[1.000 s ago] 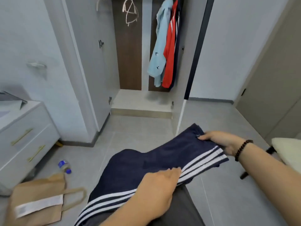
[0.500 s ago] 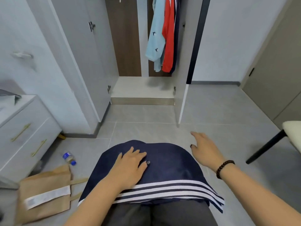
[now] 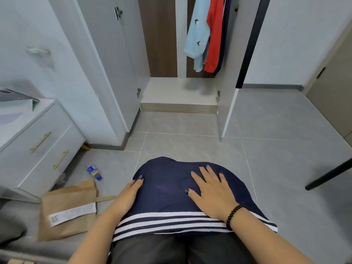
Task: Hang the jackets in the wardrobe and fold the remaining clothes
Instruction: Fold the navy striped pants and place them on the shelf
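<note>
A folded navy garment with white stripes (image 3: 167,199) lies across my lap. My right hand (image 3: 211,191) rests flat on its top with fingers spread and straight. My left hand (image 3: 127,195) presses against the garment's left edge, fingers extended along the fold. Ahead stands the open wardrobe (image 3: 179,92), where a light blue jacket (image 3: 198,31), a red jacket (image 3: 215,35) and a dark one behind them hang on the right side.
A white drawer unit (image 3: 36,138) with gold handles stands at the left. A brown paper bag (image 3: 68,210) and a small bottle (image 3: 94,172) lie on the grey tile floor beside it. A black chair leg (image 3: 329,174) juts in at the right.
My right hand has come down from the air onto the top of the garment. My left hand has slid from the top to the garment's left edge.
</note>
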